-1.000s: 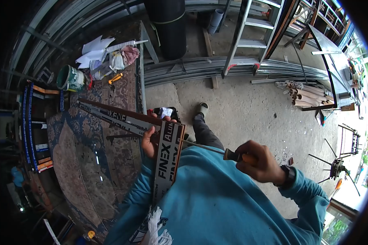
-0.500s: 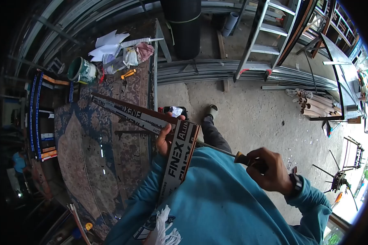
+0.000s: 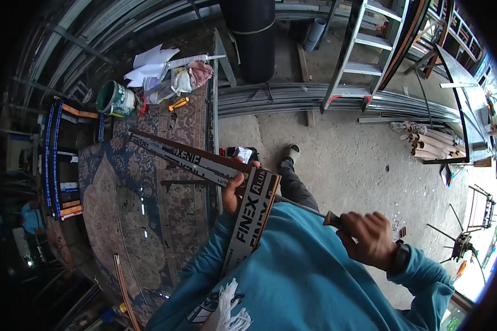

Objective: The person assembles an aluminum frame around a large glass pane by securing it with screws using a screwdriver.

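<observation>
My left hand (image 3: 234, 193) is closed around a frame corner (image 3: 253, 201), where two aluminium profiles wrapped in printed "FINEX" film meet. One profile (image 3: 188, 160) reaches away over the carpeted table; the other runs down against my chest. In my right hand (image 3: 370, 237) is the handle of a screwdriver (image 3: 331, 219). Its long thin shaft points left to the outer side of the corner; the tip is hidden behind the profile. The fingers of the right hand are slightly blurred.
The carpet-covered table (image 3: 116, 193) carries a paint-stained bucket (image 3: 116, 99), rags (image 3: 190, 77), papers and a yellow-handled tool (image 3: 178, 103). A stepladder (image 3: 364, 55) stands by stacked metal profiles (image 3: 270, 99). Wrapped rolls (image 3: 433, 143) lie on the floor at the right.
The view has shifted slightly, so everything sits a little further right and lower. My right hand has turned on the screwdriver handle; the left keeps its hold on the frame corner.
</observation>
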`<state>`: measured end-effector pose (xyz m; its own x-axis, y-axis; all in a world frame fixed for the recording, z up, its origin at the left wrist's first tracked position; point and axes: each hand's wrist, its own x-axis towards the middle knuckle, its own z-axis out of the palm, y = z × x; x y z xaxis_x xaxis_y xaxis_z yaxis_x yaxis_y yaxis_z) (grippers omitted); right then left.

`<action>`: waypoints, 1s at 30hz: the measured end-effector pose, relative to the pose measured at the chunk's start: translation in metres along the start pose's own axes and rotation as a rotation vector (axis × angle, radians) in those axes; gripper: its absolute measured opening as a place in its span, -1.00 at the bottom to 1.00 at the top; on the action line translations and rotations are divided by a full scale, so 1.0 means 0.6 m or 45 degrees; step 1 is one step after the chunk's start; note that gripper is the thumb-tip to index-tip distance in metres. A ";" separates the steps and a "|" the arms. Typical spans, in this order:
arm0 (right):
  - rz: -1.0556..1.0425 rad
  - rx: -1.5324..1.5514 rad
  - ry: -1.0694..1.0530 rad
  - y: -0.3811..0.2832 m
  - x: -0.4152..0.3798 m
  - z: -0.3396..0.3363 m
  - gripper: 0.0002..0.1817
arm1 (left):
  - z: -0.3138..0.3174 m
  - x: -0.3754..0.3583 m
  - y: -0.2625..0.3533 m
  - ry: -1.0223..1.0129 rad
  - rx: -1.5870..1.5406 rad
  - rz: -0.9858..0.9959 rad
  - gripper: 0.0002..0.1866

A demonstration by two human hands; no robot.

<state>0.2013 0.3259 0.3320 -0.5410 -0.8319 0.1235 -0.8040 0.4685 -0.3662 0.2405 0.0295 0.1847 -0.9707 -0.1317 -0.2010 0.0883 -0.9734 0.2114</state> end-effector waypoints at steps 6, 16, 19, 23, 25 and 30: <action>1.531 2.055 -0.530 0.029 0.031 -0.020 -0.71 | 0.014 -0.002 0.000 -0.007 -0.008 -0.051 -0.65; 1.185 1.588 -0.342 0.019 0.009 0.004 -0.73 | 0.012 -0.002 -0.002 -0.022 -0.003 -0.024 -0.63; 1.572 2.298 -0.568 0.046 0.007 -0.004 -0.79 | 0.010 -0.001 0.000 -0.050 -0.025 -0.061 -0.62; 1.235 1.643 -0.340 0.007 0.005 0.007 -0.69 | 0.035 -0.009 -0.003 0.091 0.005 0.033 -0.65; 0.880 0.912 -0.165 -0.006 -0.018 0.016 -0.67 | 0.013 -0.008 -0.003 0.095 -0.027 0.017 -0.66; 0.192 -0.007 -0.117 -0.025 -0.019 0.011 -0.87 | 0.018 0.001 -0.016 0.171 0.025 0.041 -0.65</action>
<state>0.2210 0.3261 0.3298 -0.6312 -0.7754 -0.0172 -0.7167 0.5916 -0.3693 0.2364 0.0410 0.1929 -0.9287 -0.1880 -0.3195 0.1133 -0.9646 0.2382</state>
